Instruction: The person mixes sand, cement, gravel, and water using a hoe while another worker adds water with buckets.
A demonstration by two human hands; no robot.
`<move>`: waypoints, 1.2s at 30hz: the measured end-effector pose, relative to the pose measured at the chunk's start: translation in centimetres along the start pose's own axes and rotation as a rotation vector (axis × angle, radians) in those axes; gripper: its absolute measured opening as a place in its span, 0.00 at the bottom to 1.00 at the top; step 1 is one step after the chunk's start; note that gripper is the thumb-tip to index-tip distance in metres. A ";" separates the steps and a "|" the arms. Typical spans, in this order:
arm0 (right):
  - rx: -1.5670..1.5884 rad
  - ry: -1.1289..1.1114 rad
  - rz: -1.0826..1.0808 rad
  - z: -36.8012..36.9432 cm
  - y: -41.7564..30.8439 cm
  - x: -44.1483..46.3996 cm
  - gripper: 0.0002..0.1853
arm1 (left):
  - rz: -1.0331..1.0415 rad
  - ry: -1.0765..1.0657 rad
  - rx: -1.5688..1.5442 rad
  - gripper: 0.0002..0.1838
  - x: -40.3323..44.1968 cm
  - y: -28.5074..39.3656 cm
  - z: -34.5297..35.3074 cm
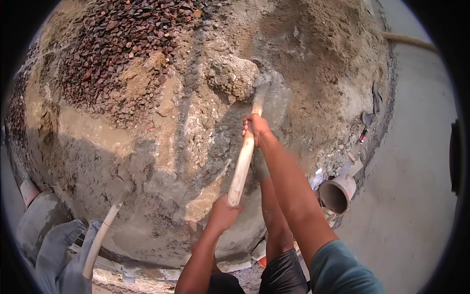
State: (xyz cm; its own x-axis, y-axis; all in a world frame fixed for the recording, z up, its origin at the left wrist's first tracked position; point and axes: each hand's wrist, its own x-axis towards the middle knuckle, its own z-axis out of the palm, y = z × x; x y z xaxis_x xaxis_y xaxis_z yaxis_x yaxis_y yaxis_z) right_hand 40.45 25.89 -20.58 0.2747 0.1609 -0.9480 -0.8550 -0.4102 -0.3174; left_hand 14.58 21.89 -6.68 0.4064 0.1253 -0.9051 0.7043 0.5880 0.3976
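A shovel with a pale wooden handle (241, 171) slants up and away from me over wet grey mortar. My right hand (255, 128) is wrapped round the handle's upper part, close to the head. Lower down, my left hand (224, 214) is closed round the butt end. The shovel's head is smeared grey and blurred, so its blade shape is hard to make out. Beside it, to the left, rises a clump of wet mix (232, 77). My bare legs (275, 215) stand below my right arm, in the mix.
Reddish-brown gravel (132, 44) is heaped at the upper left, sandy material (333, 39) at the upper right. A second wooden handle (100, 240) and another person's grey trousers (61, 255) are at lower left. A bucket (338, 195) lies tipped beside the concrete floor (406, 147).
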 end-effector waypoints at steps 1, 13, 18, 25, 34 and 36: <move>-0.012 0.027 -0.002 0.0 2.6 -0.9 0.06 | -0.033 -0.009 -0.022 0.12 -1.7 -1.9 -0.5; 0.145 0.120 0.306 6.4 29.2 -17.8 0.05 | -0.456 0.039 0.068 0.13 -24.0 -19.0 -10.8; 0.091 0.162 0.346 7.6 41.0 -27.0 0.06 | -0.275 0.123 0.526 0.22 -35.4 -31.0 -12.0; 0.289 0.019 0.171 3.5 28.9 -24.9 0.05 | -0.177 0.180 0.451 0.16 -23.9 -20.8 -8.3; -0.025 0.125 -0.293 -6.5 -11.7 3.4 0.05 | 0.238 0.195 0.355 0.19 7.1 8.9 6.5; -0.130 0.131 -0.211 -8.1 -11.7 4.1 0.05 | 0.215 0.138 0.304 0.19 7.4 8.8 8.3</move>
State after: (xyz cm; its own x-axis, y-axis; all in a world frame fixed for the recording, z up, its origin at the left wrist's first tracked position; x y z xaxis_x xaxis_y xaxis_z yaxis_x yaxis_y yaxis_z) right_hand 55.16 24.05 -20.97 0.5023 0.1413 -0.8531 -0.7115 -0.4930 -0.5006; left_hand 28.59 21.37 -8.64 0.4957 0.3378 -0.8001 0.7606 0.2759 0.5877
